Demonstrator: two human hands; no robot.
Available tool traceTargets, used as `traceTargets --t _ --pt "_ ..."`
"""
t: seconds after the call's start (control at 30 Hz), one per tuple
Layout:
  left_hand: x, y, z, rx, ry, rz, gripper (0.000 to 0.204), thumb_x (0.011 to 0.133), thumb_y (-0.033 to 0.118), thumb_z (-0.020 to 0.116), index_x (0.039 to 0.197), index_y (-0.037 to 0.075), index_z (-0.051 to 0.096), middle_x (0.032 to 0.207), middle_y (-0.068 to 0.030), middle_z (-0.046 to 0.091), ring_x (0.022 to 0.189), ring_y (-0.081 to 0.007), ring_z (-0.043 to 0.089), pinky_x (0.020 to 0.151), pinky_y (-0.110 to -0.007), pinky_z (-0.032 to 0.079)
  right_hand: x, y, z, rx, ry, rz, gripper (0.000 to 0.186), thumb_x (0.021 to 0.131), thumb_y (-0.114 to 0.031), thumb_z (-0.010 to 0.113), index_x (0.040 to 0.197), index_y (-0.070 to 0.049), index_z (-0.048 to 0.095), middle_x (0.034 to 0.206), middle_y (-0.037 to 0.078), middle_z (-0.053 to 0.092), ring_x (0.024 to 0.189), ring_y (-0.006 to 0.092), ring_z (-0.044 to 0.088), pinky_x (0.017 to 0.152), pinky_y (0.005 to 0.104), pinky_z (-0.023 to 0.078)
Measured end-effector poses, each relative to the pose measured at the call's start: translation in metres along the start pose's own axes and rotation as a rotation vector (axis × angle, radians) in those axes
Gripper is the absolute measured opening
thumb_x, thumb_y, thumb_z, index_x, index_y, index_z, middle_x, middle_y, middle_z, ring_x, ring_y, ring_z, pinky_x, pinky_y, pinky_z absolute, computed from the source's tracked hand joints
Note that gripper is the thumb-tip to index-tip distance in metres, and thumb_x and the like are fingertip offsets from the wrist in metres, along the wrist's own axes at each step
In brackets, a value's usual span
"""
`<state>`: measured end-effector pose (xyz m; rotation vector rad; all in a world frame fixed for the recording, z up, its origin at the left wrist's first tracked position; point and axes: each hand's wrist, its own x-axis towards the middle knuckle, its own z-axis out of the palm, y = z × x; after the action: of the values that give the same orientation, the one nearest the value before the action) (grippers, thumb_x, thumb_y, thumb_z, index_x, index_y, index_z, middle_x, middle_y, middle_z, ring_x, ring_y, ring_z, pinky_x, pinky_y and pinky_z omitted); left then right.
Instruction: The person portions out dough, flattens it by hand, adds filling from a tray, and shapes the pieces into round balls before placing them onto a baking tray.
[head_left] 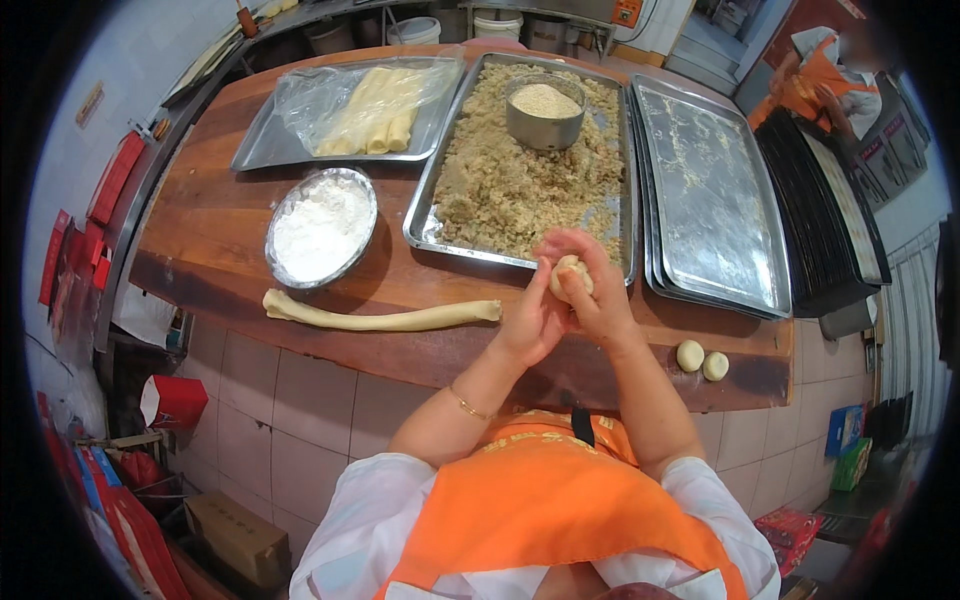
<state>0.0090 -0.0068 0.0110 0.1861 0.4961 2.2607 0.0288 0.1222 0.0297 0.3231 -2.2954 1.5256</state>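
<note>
Both hands are cupped around a pale filled dough ball [569, 279] above the table's front edge. My left hand [532, 322] supports it from the left. The fingers of my right hand [600, 290] curl over it, hiding part of the ball. To the left a long rope of dough [385, 317] lies on the wood. Two finished round dough balls [702, 361] sit on the table to the right. Just beyond my hands is a metal tray [425, 235] spread with crumbly brown-green filling [500, 165], in which stands a round tin [545, 128] of pale crumbs.
A bowl of white flour [320, 228] stands left on the wooden table [200, 225]. Behind it, a tray [262, 150] bears dough rolls [375, 112] under plastic film. Stacked trays [710, 200] lie right, near a stack of black trays [810, 200]. A person [825, 80] in an orange apron is far right.
</note>
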Motion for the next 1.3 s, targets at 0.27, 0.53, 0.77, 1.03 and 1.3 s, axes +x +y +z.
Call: traceTargets --t 0.27,0.53,0.77,1.03,1.3 --pt "0.0 -0.006 -0.017 0.273 0.011 0.021 0.047 0.108 0.05 0.04 0.138 0.014 0.048 0.118 0.0004 0.059 0.104 -0.0095 0.06 0.077 -0.028 0.051 0.002 -0.003 -0.013 -0.207 -0.208 -0.109 0.061 0.1 -0.036 0.059 0.149 -0.001 0.043 0.125 0.014 0.07 0.127 0.0296 0.06 0.112 0.0415 0.038" --pt "0.0 -0.011 -0.011 0.351 0.018 0.091 0.053 0.104 0.059 0.043 0.131 0.014 0.051 0.106 0.0016 0.057 0.084 -0.0038 0.053 0.063 -0.021 0.043 0.001 -0.014 0.002 0.102 0.056 0.003 0.051 0.101 -0.044 0.056 0.13 -0.003 0.062 0.128 0.012 0.069 0.13 0.0318 0.058 0.119 0.049 0.028" --pt "-0.003 -0.016 0.001 0.297 0.031 0.037 0.057 0.103 0.063 0.043 0.13 0.014 0.051 0.1 0.0019 0.057 0.071 -0.0044 0.05 0.054 -0.019 0.038 -0.007 -0.001 -0.021 0.014 -0.161 0.09 0.054 0.103 -0.052 0.048 0.113 -0.006 0.075 0.134 0.014 0.066 0.145 0.0334 0.041 0.121 0.0499 0.023" --pt "-0.005 -0.015 -0.027 0.511 -0.072 0.019 0.06 0.103 0.065 0.038 0.137 0.016 0.047 0.11 -0.0003 0.056 0.08 -0.0074 0.053 0.059 -0.02 0.038 -0.001 -0.026 -0.013 -0.024 -0.088 -0.049 0.062 0.102 -0.06 0.042 0.118 -0.009 0.075 0.145 0.013 0.058 0.15 0.0351 0.033 0.123 0.0522 0.018" --pt "-0.011 -0.012 0.0 0.487 -0.003 0.112 0.069 0.101 0.07 0.035 0.134 0.012 0.049 0.104 -0.0006 0.059 0.074 -0.0053 0.051 0.055 -0.02 0.036 -0.007 -0.014 -0.02 0.031 -0.099 0.02 0.067 0.102 -0.064 0.037 0.123 -0.011 0.074 0.149 0.013 0.053 0.153 0.0346 0.024 0.123 0.0518 0.015"
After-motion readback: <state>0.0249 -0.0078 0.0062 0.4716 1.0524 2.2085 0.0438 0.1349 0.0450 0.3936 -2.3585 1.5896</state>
